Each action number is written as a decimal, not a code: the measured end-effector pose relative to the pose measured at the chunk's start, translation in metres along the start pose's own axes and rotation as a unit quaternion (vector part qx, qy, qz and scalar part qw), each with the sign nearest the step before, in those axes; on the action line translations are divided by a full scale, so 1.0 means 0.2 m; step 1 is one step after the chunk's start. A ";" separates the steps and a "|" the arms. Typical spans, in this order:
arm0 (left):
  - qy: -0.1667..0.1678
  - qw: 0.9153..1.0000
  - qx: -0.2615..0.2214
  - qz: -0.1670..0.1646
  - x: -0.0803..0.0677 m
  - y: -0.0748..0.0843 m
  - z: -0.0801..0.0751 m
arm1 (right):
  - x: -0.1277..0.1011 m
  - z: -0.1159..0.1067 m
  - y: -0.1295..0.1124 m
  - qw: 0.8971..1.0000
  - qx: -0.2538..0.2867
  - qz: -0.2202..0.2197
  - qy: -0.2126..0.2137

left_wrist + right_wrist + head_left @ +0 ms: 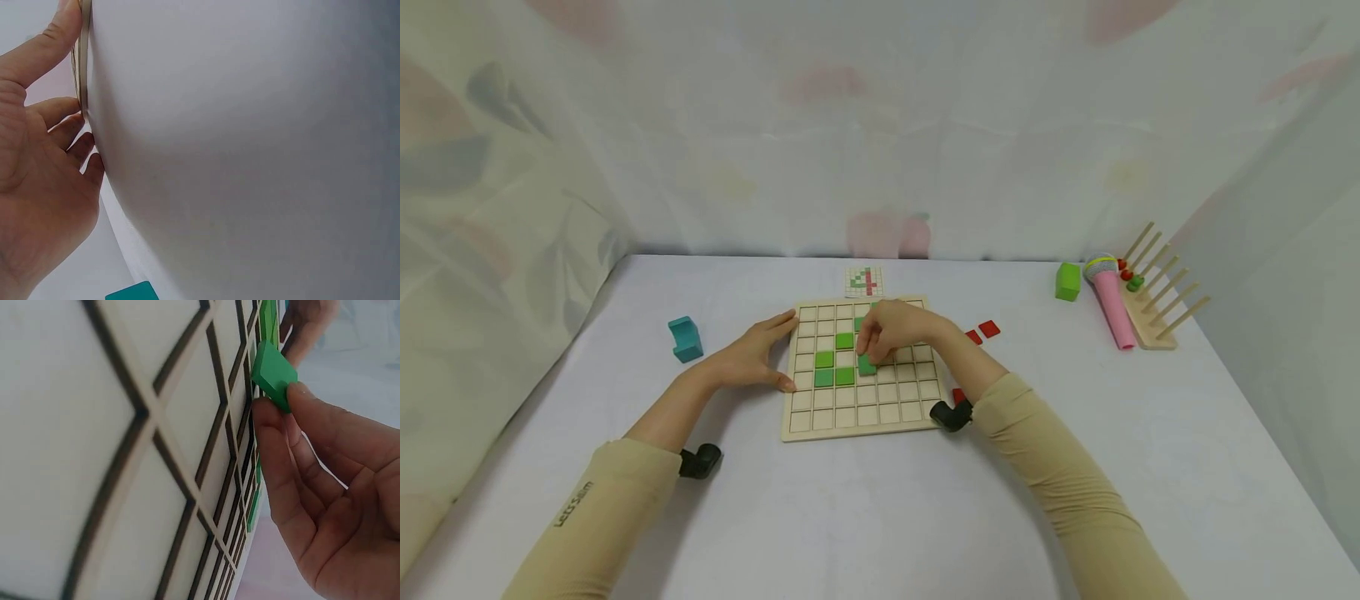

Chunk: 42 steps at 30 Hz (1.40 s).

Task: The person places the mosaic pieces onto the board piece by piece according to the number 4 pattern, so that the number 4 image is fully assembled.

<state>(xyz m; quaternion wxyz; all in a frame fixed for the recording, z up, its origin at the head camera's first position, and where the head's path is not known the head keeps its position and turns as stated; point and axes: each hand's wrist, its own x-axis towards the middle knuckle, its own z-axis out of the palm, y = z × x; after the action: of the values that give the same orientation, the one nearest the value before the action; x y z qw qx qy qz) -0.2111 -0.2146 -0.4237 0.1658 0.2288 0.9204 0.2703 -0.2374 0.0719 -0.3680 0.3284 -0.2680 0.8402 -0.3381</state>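
Observation:
A wooden grid board [865, 415] lies on the white table with several green tiles [845, 377] set in its squares. Between thumb and fingertips my right hand [891, 327] pinches a green square tile [275, 372], tilted close over the board's middle. That hand covers some squares behind it in the head view. My left hand [751, 354] rests at the board's left edge, thumb and fingers spread and touching the rim, as the left wrist view also shows. Behind the board lies a small pattern card [863, 282] with green and red squares.
Red tiles [989, 328] lie right of the board, partly behind my right forearm. A teal block with a hollow [686, 338] stands at left. Farther right are a green block [1067, 282], a pink microphone [1114, 308] and a wooden rack with upright pegs [1157, 333].

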 end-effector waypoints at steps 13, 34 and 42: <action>0.000 1.000 0.001 0.002 0.00 0.01 -0.01 | 0.01 0.04 -0.04 0.998 -0.064 0.026 0.001; 0.001 1.000 0.000 0.001 0.00 0.00 0.00 | -0.01 0.04 -0.03 0.995 -0.100 0.003 0.008; -0.001 1.000 0.000 -0.004 -0.01 0.01 0.00 | -0.09 -0.09 0.03 0.996 -0.072 0.001 0.058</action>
<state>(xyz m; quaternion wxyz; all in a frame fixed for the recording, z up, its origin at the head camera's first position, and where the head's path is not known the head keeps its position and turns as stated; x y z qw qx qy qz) -0.2096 -0.2137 -0.4212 0.1678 0.2251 0.9212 0.2693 -0.2411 0.0949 -0.3567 0.2591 -0.2702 0.8803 -0.2913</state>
